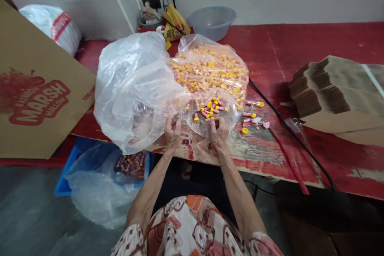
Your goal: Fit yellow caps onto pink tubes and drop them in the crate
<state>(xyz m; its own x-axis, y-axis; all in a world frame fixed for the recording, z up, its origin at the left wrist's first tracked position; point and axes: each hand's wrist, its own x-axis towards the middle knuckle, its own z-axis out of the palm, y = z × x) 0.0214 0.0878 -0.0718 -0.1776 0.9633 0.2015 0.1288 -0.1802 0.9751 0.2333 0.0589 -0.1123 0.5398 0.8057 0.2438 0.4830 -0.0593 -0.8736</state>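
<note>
A clear plastic bag (210, 68) full of small pink tubes with yellow caps lies on the red table, its mouth spread toward me with several tubes (210, 108) loose inside. My right hand (219, 130) is at the mouth's near edge, fingers bent, touching the film or tubes; what it grips is too small to tell. My left hand (173, 130) is at the near edge of a second, cloudy plastic bag (135, 84), fingers bent at the film. Whether it pinches anything is unclear.
A Marsh Mallow carton (39, 88) stands left. Behind are a grey basin (213, 22) and a yellow bag (177, 24). Flattened cardboard (339, 92), a black cable (288, 126), a red strip (289, 160) and loose tubes (248, 120) lie right. A blue crate (67, 172) sits below.
</note>
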